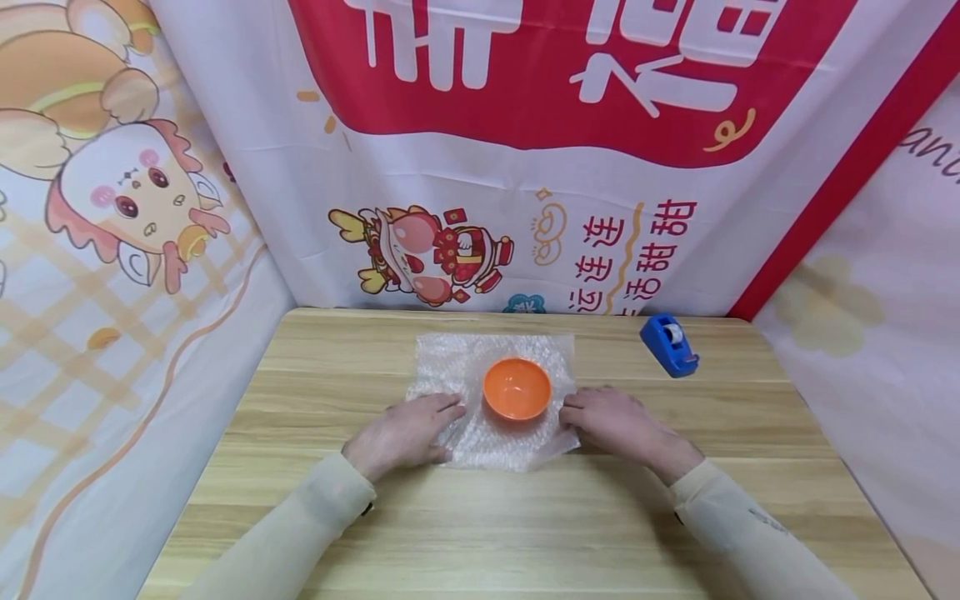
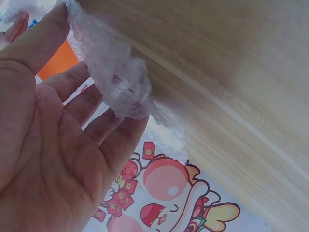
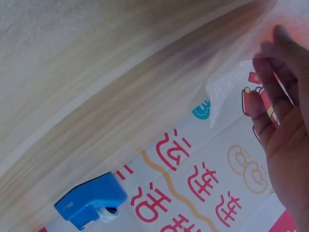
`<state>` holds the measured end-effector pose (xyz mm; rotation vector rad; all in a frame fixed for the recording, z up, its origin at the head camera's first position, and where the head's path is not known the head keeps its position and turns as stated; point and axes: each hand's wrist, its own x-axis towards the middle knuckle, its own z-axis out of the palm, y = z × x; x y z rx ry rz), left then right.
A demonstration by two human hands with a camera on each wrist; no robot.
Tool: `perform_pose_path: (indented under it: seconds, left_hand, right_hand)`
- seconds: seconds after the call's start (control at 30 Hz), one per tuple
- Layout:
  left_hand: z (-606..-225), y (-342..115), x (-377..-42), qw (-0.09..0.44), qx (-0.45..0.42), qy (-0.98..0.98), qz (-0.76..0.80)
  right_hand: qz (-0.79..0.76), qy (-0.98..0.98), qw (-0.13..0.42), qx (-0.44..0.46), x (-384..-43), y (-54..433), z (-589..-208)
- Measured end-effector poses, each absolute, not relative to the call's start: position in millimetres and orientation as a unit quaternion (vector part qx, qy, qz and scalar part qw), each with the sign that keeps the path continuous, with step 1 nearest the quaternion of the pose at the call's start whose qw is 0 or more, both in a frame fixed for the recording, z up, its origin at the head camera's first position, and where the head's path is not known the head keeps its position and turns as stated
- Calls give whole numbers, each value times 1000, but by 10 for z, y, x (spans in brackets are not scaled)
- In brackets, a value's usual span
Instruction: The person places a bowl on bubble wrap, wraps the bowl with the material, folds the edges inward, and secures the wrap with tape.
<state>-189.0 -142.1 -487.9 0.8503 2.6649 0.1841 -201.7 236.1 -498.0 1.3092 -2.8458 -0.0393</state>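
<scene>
An orange bowl (image 1: 517,389) stands upright on a sheet of clear bubble wrap (image 1: 480,454) on the wooden table. At the sheet's left side, my left hand (image 1: 414,427) holds the edge, which is raised and crumpled against the fingers. The left wrist view shows the bubble wrap (image 2: 113,72) along the thumb and fingertips, with part of the orange bowl (image 2: 59,62) behind the hand. Across from it, my right hand (image 1: 611,421) pinches the right edge of the sheet, lifting it a little. In the right wrist view the thumb and fingers (image 3: 263,65) meet at the bubble wrap (image 3: 227,79).
A blue tape dispenser (image 1: 669,344) with a roll of tape stands at the table's back right, beyond my right hand. Printed cloth (image 1: 480,179) hangs behind the table's rear edge and along both sides. The wooden tabletop (image 1: 480,533) extends in front of the sheet.
</scene>
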Motion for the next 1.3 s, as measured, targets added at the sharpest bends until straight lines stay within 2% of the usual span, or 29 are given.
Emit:
perform_pose_path:
  seconds: [0.5,1.03,1.3]
  left_hand:
    - [-4853,-1434,-1795,152,316,936,33]
    - [-4875,-1542,-1890,149,321,935,6]
    - [-4829,-1426,-2072,91,312,944,48]
  right_hand:
    - [33,-902,35,428,-2015,2358,-4778]
    - [68,-912,21,405,-2064,2359,-4718]
    - [71,-908,32,413,-2078,2358,-4679]
